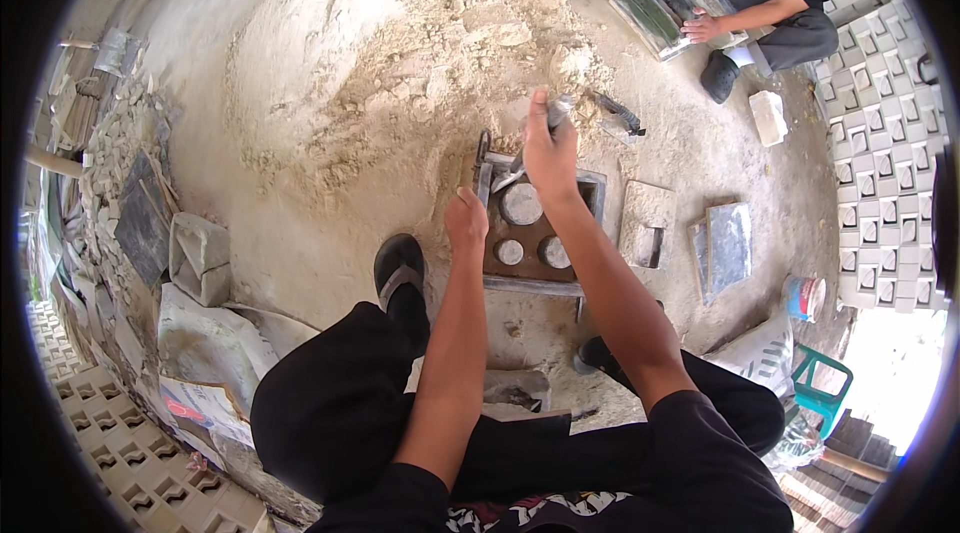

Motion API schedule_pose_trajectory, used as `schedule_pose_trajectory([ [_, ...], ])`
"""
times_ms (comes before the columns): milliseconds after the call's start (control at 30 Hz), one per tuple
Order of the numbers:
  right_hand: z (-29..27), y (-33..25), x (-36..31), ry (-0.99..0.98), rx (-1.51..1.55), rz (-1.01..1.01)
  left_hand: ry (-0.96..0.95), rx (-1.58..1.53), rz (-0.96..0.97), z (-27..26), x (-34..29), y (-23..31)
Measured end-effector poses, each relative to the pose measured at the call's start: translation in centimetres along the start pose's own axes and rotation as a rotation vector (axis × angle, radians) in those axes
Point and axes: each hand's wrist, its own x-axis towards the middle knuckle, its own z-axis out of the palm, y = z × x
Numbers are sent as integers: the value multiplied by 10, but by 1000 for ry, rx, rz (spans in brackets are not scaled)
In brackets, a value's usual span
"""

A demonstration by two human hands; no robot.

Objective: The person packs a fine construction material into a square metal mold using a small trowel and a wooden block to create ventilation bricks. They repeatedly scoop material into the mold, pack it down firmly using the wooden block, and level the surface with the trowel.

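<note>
Looking down past our knees, we see the mould point(540, 233) on the sandy floor point(300, 233), a dark rusty frame with three round cores, directly in front of us and just this side of the big heap of pale mix point(400, 43). Our right hand point(550, 148) is closed around the handle of a small trowel point(512, 176), whose blade slants down and to the left over the mould's far left corner; the heap lies straight beyond that hand. Our left hand point(466, 220) rests curled against the mould's left edge, fingers tucked, holding nothing we can make out. The right hand is the nearer one to the heap. Off to the right lie a grey slab point(728, 245) and a small blue-banded tub point(805, 296); at lower left, a sack point(195, 398) with a red-and-white label.
</note>
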Motion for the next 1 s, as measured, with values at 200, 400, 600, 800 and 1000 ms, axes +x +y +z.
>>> schedule_pose_trajectory([
  [200, -33, 55, -3, -146, -109, -261, -53, 17, 7, -1, -9, 17],
  [400, -16, 26, -18, -33, 127, -236, 22, -35, 69, -1, 2, -6],
  [600, -2, 19, -5, 57, 142, -120, 39, -26, 0, -1, 9, -12],
  [800, -18, 28, 17, -31, 8, -90, -104, -30, -74, -6, -6, 13],
  [1000, -40, 26, 0, -9, -10, -141, 9, 7, -9, 1, -3, 3],
])
